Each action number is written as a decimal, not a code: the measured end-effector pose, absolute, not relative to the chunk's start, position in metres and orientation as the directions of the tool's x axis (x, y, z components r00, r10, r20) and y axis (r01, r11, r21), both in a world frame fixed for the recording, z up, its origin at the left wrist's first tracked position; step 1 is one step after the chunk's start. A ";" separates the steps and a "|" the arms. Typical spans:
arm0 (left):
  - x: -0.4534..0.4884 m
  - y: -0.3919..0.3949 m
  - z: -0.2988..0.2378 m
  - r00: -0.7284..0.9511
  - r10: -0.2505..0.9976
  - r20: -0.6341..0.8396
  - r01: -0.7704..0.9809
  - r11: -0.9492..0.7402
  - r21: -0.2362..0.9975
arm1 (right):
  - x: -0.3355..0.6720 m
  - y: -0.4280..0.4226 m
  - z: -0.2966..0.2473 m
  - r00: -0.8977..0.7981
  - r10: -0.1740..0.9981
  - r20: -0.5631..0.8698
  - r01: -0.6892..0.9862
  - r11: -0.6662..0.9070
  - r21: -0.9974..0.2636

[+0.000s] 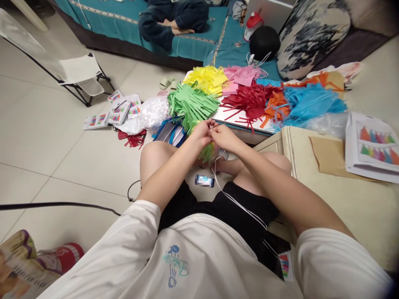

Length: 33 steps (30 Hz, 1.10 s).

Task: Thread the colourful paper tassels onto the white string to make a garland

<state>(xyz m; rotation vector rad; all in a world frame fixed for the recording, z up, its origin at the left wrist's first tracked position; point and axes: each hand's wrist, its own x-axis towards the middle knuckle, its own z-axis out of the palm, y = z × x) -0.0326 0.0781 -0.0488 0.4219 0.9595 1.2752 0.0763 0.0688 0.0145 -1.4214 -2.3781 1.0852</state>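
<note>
Over my lap, my left hand (202,133) and my right hand (223,136) meet with their fingertips pinched together. A small whitish bit that looks like string shows between the fingertips. A yellow and green paper tassel (207,153) hangs below my hands, its upper part hidden by my left hand. A white string (238,203) loops up from my lap towards the tassel. Just beyond my hands spreads a pile of green paper tassels (192,104).
Yellow (205,79), pink and dark red tassels (252,100), with blue ones (314,104), cover a low white surface. A printed packet (374,145) lies on the cabinet (336,211) at right. Several packets (120,111) and a phone (204,180) lie on the floor. Another person's legs (173,20) rest on the sofa.
</note>
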 end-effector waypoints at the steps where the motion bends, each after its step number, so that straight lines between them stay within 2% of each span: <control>1: -0.034 0.080 -0.050 -0.027 0.927 -0.375 -0.606 0.284 0.744 | 0.078 0.069 0.014 -0.537 0.815 -0.219 0.694 0.278 -0.664; 3: -0.037 0.079 -0.053 -0.043 0.917 -0.395 -0.542 0.311 0.781 | 0.081 0.071 0.013 -0.543 0.811 -0.219 0.679 0.271 -0.682; 6: -0.051 0.071 -0.056 -0.069 0.936 -0.344 -0.221 0.322 0.921 | 0.084 0.078 0.016 -0.549 0.809 -0.211 0.684 0.289 -0.670; 8: -0.063 0.064 -0.055 -0.163 0.966 -0.201 -0.005 0.203 0.979 | 0.084 0.083 0.020 -0.554 0.807 -0.205 0.708 0.326 -0.627; 10: -0.071 0.058 -0.052 -0.187 0.982 0.020 0.112 0.001 0.994 | 0.082 0.088 0.026 -0.570 0.794 -0.212 0.724 0.364 -0.586; 12: -0.071 0.053 -0.046 -0.086 0.984 0.158 0.073 -0.152 0.986 | 0.081 0.091 0.032 -0.590 0.773 -0.233 0.735 0.395 -0.551; 13: -0.069 0.050 -0.043 -0.012 0.987 0.162 -0.010 -0.162 0.987 | 0.080 0.092 0.035 -0.598 0.762 -0.250 0.740 0.405 -0.537; 15: -0.060 0.046 -0.039 0.099 0.989 0.110 -0.158 -0.093 0.983 | 0.081 0.095 0.042 -0.608 0.743 -0.280 0.748 0.418 -0.515; 18: -0.046 0.042 -0.035 0.141 0.990 -0.006 -0.251 0.042 0.967 | 0.085 0.098 0.049 -0.613 0.731 -0.299 0.765 0.455 -0.456; 21: -0.038 0.040 -0.036 0.122 0.989 -0.085 -0.260 0.114 0.959 | 0.091 0.100 0.053 -0.628 0.731 -0.266 0.767 0.523 -0.373; 24: -0.041 0.039 -0.036 0.210 0.965 -0.155 -0.151 0.188 0.970 | 0.098 0.102 0.054 -0.684 0.703 -0.197 0.719 0.602 -0.346; 28: -0.058 0.030 -0.026 0.397 0.897 -0.195 -0.076 0.244 0.967 | 0.106 0.106 0.047 -0.742 0.664 -0.096 0.640 0.658 -0.396; 30: -0.070 0.025 -0.021 0.437 0.883 -0.168 -0.140 0.252 0.958 | 0.109 0.108 0.040 -0.740 0.671 -0.048 0.612 0.642 -0.462; 33: -0.085 0.022 -0.018 0.404 0.911 -0.084 -0.274 0.208 0.939 | 0.108 0.105 0.029 -0.716 0.698 -0.028 0.572 0.563 -0.596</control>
